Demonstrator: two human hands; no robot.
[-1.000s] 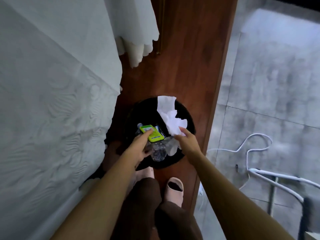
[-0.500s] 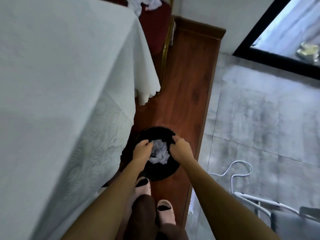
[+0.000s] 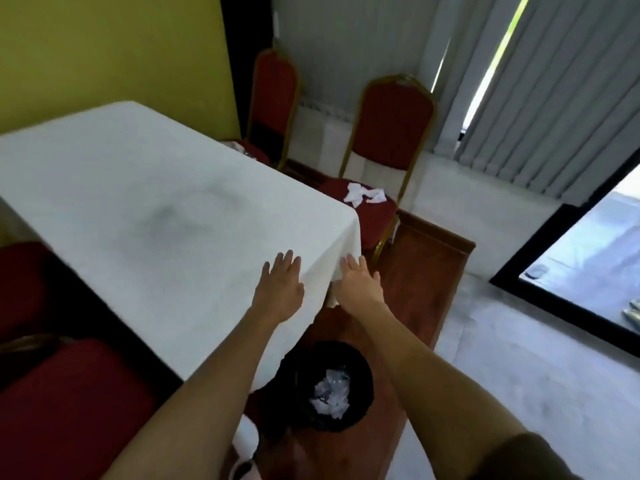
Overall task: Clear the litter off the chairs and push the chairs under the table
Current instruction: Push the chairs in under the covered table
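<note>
With your left hand (image 3: 281, 289) and right hand (image 3: 360, 285) both empty, fingers spread flat, go round the surface (image 3: 145, 202) corner to the crumpled tissues (image 3: 364, 193) on the near red chair's seat (image 3: 367, 216), gathering them all in one grab before returning to the black bin (image 3: 360, 372).

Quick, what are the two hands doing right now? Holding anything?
Left hand: open, fingers spread, holding nothing.
Right hand: open, holding nothing.

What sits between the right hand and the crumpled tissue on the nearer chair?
In the head view, the tablecloth corner and bare red seat lie between the right hand and the crumpled tissue.
</note>
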